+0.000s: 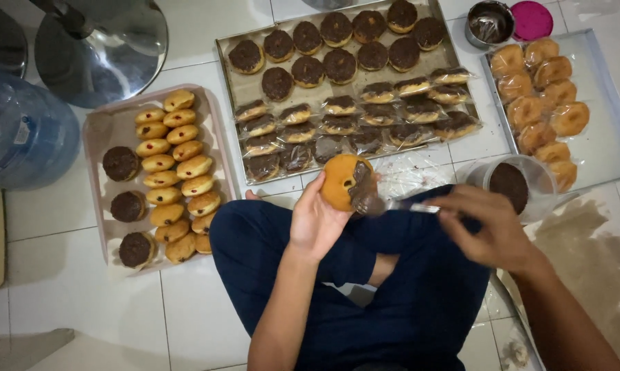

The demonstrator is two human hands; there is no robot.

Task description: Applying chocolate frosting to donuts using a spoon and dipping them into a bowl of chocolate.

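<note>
I sit cross-legged on the tiled floor (62,275) and look down. Largest before me is the metal tray (229,51), chocolate-topped buns at the back and wrapped ones in rows toward me. To my left the pink tray (97,130) holds plain golden buns, with three coated ones along its left edge. The shallow tray (609,148) at right carries bagged plain buns. Near my right knee the clear tub (545,182) holds dark chocolate spread.

My left hand (314,221) cups the bun (339,180) over my lap, fingers curled around its underside. My right hand (492,230) is pinched shut on the spreader (392,205), its tip on the bun. I judge even coverage needs a steady cradle, a flat blade, and strokes from centre to edge.
</note>
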